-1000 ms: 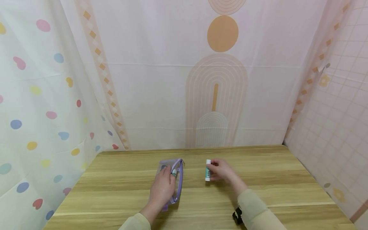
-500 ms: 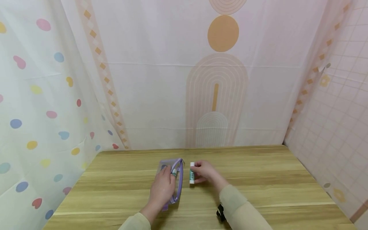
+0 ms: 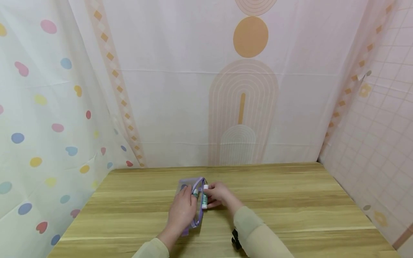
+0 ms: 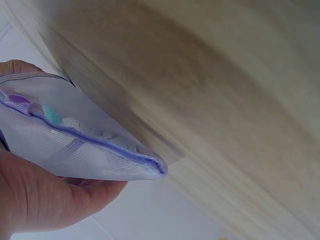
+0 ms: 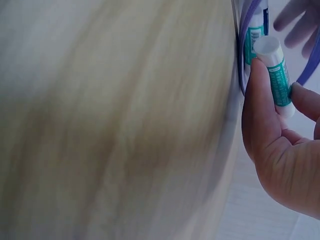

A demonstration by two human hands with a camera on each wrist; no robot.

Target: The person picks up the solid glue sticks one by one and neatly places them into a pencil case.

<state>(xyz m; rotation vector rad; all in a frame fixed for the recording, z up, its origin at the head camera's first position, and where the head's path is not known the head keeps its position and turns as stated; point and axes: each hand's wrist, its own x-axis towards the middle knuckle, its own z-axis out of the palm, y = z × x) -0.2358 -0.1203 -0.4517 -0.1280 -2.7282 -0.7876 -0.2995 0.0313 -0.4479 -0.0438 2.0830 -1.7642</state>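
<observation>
My left hand (image 3: pixel 182 209) grips a see-through mesh zip pouch (image 4: pixel 95 152) with purple edging, thumb and fingers on opposite sides in the left wrist view. The pouch's open mouth faces right. Inside it lies a glue stick (image 5: pixel 254 42) with a white and green label. Between thumb and fingertips, my right hand (image 3: pixel 220 193) pinches a second, similar glue stick (image 5: pixel 280 82), held right at the pouch mouth. In the head view this glue stick (image 3: pixel 205 197) overlaps the purple rim. Other contents show only as purple and teal patches through the mesh.
A wood-grain table (image 3: pixel 290 200) extends beneath both hands. Patterned curtains (image 3: pixel 174 107) hang behind it and along both sides. A black strap piece (image 3: pixel 236 239) sits at the right sleeve.
My right hand has moved left with the glue stick, from well right of the pouch up to its mouth. The left hand and the pouch have stayed in place.
</observation>
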